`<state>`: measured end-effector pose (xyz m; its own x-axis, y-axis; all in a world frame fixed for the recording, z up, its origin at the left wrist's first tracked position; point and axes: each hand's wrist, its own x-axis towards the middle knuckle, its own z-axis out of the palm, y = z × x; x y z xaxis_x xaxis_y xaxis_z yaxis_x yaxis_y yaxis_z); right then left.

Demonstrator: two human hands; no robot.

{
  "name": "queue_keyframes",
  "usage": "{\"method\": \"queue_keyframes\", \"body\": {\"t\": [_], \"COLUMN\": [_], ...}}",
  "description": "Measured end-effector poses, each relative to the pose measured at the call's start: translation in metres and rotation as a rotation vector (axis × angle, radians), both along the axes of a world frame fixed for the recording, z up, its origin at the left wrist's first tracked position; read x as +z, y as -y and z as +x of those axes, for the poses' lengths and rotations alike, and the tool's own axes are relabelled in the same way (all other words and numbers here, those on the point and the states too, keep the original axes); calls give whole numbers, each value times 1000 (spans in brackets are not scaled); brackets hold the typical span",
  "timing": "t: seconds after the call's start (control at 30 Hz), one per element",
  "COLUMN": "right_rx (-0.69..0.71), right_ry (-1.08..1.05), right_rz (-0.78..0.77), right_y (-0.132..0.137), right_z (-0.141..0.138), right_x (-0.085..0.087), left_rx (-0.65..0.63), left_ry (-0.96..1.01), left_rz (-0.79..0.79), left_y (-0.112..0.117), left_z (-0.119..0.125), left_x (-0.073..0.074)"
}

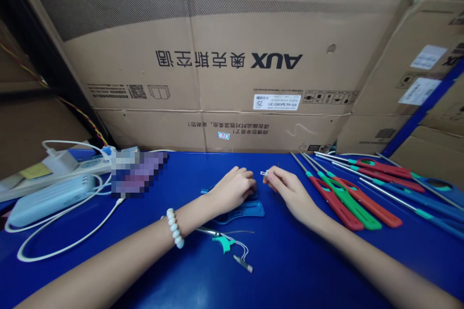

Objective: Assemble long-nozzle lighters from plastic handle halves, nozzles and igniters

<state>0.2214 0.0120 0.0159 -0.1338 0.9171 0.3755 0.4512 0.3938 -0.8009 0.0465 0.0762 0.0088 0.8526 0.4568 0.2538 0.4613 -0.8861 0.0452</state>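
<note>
My left hand (235, 190), a pale bead bracelet on its wrist, has its fingers curled around a blue lighter casing half (205, 191), most of which the hand hides. Just in front of it, another blue lighter casing half (250, 209) lies on the table. My right hand (288, 190) pinches a small white and light-blue part (264, 173) between thumb and fingertips, a little right of the left hand. Below the left wrist are a metal tube (209, 231), a green trigger (224, 244) and a small igniter (242, 263) with white wires.
Several long-nosed lighters in red, green (357, 205), orange and blue lie at the right. A light-blue power bank (50, 200), white cable and power strip (21, 187) occupy the left, beside a pixelated object (141, 174). A cardboard wall (217, 24) rises behind the blue table (290, 270).
</note>
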Motion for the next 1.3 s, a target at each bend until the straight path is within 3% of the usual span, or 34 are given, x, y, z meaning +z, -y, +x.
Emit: {"method": "queue_keyframes", "body": {"t": [0.3, 0.53, 0.67, 0.83, 0.97, 1.07, 1.17, 1.3], "right_rx": [22, 139, 256, 245, 201, 186, 198, 234], "right_ry": [9, 157, 354, 401, 320, 309, 330, 417], "right_rz": [-16, -145, -181, -173, -167, -155, -171, -190], "right_y": [1, 8, 18, 24, 18, 15, 17, 22], "right_z": [-2, -7, -16, -17, -9, -6, -7, -9], "right_x": [1, 1, 4, 11, 12, 12, 14, 18], "left_rx": [23, 58, 45, -27, -36, -17, 28, 98], "left_ry": [18, 49, 94, 91, 29, -13, 42, 250], "left_rz": [-31, -93, -267, -242, -82, -13, -87, -348], "left_y": [-1, 22, 40, 58, 64, 66, 67, 67], "left_z": [-8, -55, -75, -58, -33, -28, -35, -50], "left_x": [5, 19, 20, 10, -3, -6, -1, 7]}}
